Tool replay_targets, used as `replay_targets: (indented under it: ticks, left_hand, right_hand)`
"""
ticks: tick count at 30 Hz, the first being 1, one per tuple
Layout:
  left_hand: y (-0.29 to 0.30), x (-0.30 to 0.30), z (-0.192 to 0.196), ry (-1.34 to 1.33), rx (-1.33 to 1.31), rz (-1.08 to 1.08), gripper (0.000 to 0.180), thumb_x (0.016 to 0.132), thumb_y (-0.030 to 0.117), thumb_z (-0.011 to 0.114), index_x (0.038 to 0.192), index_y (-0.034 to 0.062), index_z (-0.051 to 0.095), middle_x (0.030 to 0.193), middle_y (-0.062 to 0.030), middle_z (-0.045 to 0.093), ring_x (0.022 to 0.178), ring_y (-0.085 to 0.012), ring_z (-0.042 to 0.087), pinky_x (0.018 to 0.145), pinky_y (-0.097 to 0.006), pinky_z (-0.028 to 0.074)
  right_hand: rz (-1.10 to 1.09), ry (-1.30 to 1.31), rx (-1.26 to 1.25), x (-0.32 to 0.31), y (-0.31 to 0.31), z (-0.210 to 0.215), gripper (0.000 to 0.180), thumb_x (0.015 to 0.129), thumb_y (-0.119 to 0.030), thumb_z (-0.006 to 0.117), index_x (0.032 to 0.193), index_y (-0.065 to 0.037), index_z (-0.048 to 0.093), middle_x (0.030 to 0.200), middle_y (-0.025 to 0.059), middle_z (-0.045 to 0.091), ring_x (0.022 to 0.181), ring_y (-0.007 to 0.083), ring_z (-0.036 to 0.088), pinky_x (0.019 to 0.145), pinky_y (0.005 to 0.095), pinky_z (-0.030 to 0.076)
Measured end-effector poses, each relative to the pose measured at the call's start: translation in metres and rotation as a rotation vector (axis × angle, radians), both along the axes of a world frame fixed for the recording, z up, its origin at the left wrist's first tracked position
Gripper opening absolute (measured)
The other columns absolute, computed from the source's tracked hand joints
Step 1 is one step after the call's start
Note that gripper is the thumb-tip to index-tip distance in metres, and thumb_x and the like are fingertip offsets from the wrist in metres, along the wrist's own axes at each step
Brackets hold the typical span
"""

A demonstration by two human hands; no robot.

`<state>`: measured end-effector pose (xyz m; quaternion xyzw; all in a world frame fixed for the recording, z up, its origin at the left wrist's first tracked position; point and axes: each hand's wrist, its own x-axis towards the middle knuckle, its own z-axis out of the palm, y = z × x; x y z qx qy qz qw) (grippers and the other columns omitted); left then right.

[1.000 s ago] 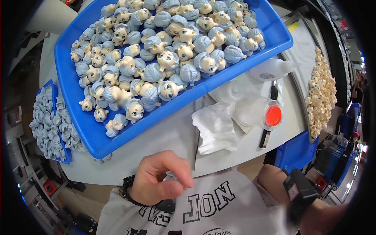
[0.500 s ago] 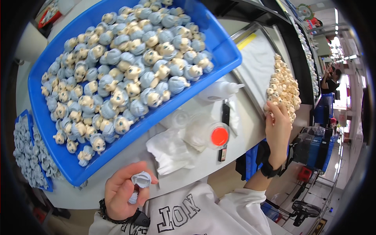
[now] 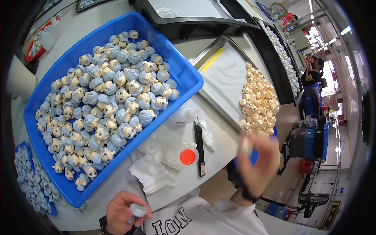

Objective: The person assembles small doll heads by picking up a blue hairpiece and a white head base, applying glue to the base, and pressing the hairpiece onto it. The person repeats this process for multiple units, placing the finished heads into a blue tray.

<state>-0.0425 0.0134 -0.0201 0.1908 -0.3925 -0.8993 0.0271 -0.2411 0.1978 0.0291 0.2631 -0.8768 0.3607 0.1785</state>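
My left hand [image 3: 126,214] is closed at the lower edge, its fingers round a grey-blue doll hair piece [image 3: 138,210], a small hollow cap shape. Some more blue shows lower in the same palm. My right hand [image 3: 258,160] is smeared by motion in front of the metal tray [image 3: 214,98]. Its fingertips pinch a small pale doll head part [image 3: 245,148], too blurred to make out in detail. Behind that hand lies a heap of cream doll head parts [image 3: 258,103] on the tray's right end. A large blue bin [image 3: 129,166] holds many doll heads with blue hair.
On the table lie a white squeeze bottle [image 3: 184,116], a black-handled knife [image 3: 199,147], a clear container with a red-orange centre [image 3: 187,157] and a crumpled white cloth [image 3: 150,174]. Loose blue hair pieces [image 3: 33,178] pile up at far left. A black rack [image 3: 270,58] stands behind the tray.
My right hand has come away from the cream heap toward me, carrying a small pale part. My left hand still holds the hair piece, now turned. The view has shifted.
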Motion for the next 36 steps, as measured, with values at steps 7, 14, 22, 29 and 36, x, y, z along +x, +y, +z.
replay_targets:
  ticks: [7,14,22,29,36]
  left_hand:
    - [-0.003,-0.001,0.008,-0.044,-0.021,-0.186,0.038,0.079,0.028,0.059,0.098,-0.0025,0.048,0.083,-0.0154,0.055,0.069,-0.0150,0.051,0.057,-0.024,0.041]
    - [-0.005,0.006,0.000,0.035,-0.145,-0.225,0.044,0.075,0.038,0.065,0.091,0.0010,0.050,0.081,-0.0081,0.055,0.072,-0.0148,0.052,0.062,-0.026,0.041]
    - [-0.006,0.000,0.009,-0.016,-0.095,-0.167,0.042,0.079,0.041,0.059,0.088,0.0016,0.051,0.078,-0.0034,0.051,0.070,-0.0100,0.045,0.062,-0.022,0.035]
    - [-0.009,-0.003,0.007,0.034,-0.131,-0.187,0.037,0.081,0.039,0.057,0.078,0.0027,0.052,0.072,-0.0033,0.050,0.066,-0.0101,0.044,0.060,-0.022,0.034]
    - [-0.007,-0.004,0.007,0.080,-0.249,-0.154,0.037,0.082,0.039,0.055,0.078,0.0024,0.052,0.068,-0.0024,0.049,0.061,-0.0095,0.043,0.056,-0.022,0.033]
  right_hand:
    - [1.013,-0.206,-0.189,0.062,-0.054,-0.017,0.027,0.073,-0.010,0.057,0.098,0.002,0.057,0.062,0.0039,0.042,0.048,0.0175,0.042,0.043,0.0285,0.033]
    - [1.043,-0.297,-0.085,0.063,-0.063,-0.011,0.027,0.077,-0.018,0.060,0.095,0.001,0.059,0.062,0.0036,0.043,0.050,0.0172,0.045,0.044,0.0270,0.036]
    - [0.951,0.032,-0.161,0.065,-0.072,-0.012,0.021,0.066,-0.008,0.064,0.086,0.000,0.062,0.077,0.0080,0.058,0.062,0.0168,0.054,0.048,0.0242,0.041]
    - [0.954,0.044,-0.107,0.064,-0.074,-0.010,0.020,0.067,-0.007,0.063,0.085,0.000,0.062,0.078,0.0083,0.059,0.064,0.0172,0.054,0.048,0.0243,0.041]
    - [1.060,-0.003,-0.149,0.062,-0.070,-0.010,0.018,0.067,-0.002,0.061,0.085,0.002,0.061,0.079,0.0117,0.059,0.065,0.0209,0.056,0.051,0.0265,0.044]
